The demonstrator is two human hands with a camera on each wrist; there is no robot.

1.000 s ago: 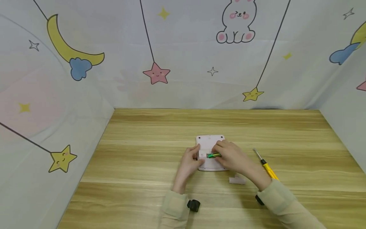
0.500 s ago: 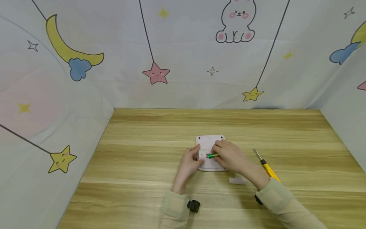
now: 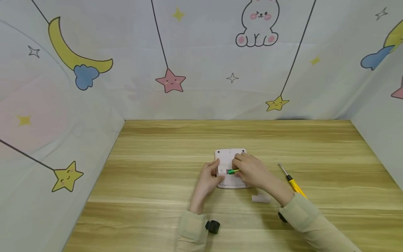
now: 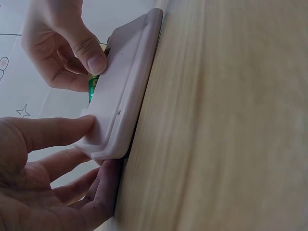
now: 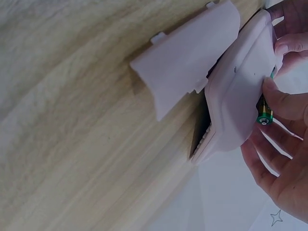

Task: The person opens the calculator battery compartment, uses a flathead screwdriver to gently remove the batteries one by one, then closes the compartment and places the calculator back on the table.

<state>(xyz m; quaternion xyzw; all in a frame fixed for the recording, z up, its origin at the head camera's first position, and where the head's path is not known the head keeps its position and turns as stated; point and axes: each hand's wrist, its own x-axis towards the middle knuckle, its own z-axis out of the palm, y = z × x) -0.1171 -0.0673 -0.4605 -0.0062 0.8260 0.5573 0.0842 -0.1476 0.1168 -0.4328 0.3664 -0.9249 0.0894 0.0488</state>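
Lying pinched in the right hand (image 3: 252, 170): a green battery (image 3: 232, 172).
Beneath it, the pale pink device (image 3: 230, 159) is gripped at its left edge by the left hand (image 3: 207, 179).

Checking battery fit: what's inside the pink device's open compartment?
A green battery shows at the opening, held by the right hand, which covers the rest; how far in the battery sits, or what lies beneath, cannot be seen.
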